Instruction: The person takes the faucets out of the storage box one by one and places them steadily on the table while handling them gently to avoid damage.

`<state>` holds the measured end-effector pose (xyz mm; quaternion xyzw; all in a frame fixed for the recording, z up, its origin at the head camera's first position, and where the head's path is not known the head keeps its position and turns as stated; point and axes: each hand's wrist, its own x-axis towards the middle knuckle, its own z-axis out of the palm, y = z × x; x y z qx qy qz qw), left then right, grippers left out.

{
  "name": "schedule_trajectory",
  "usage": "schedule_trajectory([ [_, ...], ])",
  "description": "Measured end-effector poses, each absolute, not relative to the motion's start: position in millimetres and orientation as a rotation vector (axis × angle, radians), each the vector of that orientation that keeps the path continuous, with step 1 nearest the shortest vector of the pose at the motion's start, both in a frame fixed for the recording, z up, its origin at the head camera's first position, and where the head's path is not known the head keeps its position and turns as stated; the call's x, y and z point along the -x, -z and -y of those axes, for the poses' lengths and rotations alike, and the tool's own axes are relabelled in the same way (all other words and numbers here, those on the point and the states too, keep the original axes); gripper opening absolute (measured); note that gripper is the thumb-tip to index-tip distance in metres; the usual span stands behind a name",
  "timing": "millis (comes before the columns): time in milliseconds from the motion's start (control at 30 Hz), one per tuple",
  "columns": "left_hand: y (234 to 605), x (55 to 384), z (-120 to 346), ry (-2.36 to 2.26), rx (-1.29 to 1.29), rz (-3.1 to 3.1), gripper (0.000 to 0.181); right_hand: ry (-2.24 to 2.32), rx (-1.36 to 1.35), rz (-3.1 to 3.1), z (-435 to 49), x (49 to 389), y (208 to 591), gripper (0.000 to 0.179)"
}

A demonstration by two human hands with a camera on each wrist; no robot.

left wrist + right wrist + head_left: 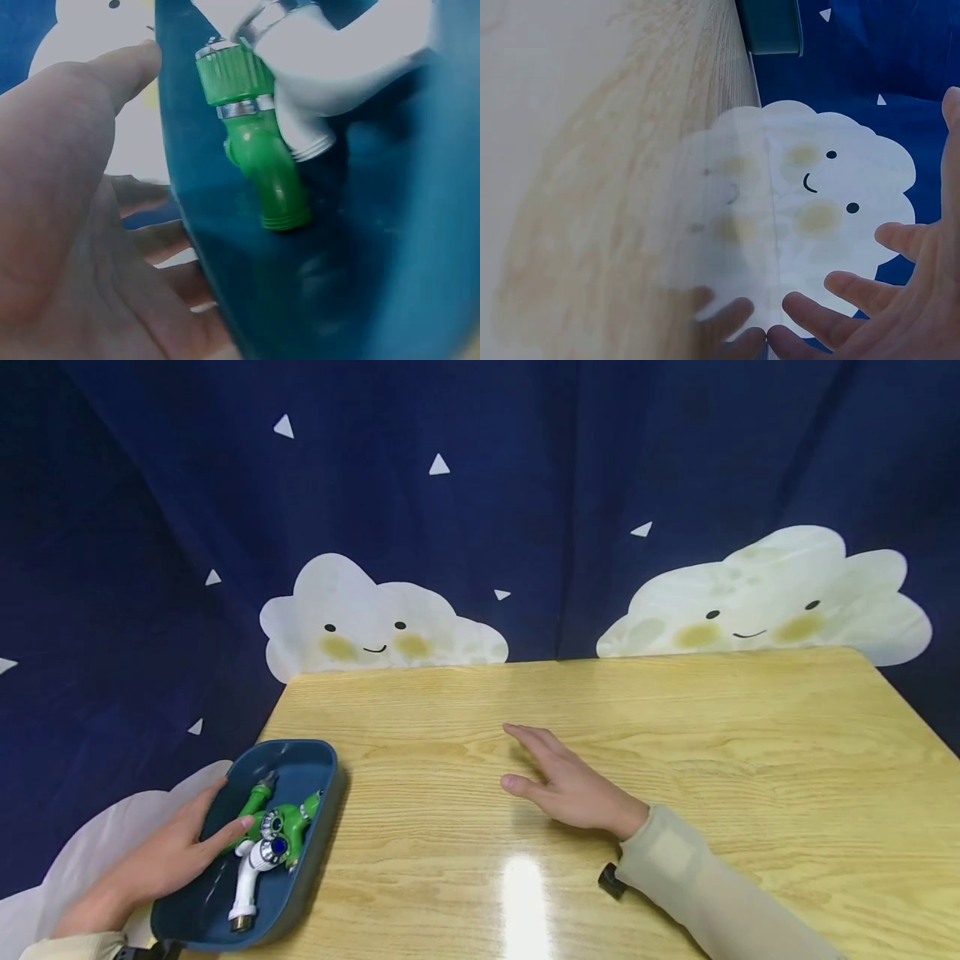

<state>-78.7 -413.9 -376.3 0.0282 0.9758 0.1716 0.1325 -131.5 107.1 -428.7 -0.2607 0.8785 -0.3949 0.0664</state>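
Observation:
A dark blue plastic bin [321, 827] stands at the left of the table. Inside lie a white plastic tap [246, 889] with a blue-centred knob and green plastic taps [296, 818], partly overlapping. My left hand [161, 856] is at the bin's left side, thumb extended at the rim and the other fingers along the outer wall. In the left wrist view a green tap [266, 165] lies against white fittings [322, 67]. Away from the bin, my right hand [573, 785] is held low over the table's middle, fingers extended and thumb apart, holding nothing.
The light wooden table [750, 743] reaches back to a dark blue curtain [525, 485] printed with white clouds and triangles. Near my right cuff is a small black device [611, 881]. In the right wrist view the bin's corner [772, 26] shows at the top.

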Motion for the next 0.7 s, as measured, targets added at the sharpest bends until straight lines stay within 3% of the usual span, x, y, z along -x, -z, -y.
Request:
schedule_trajectory([
  [700,389,71,414,-0.480,0.046,-2.886,0.098,1.198,0.795,-2.509,-75,125,426,0.082],
])
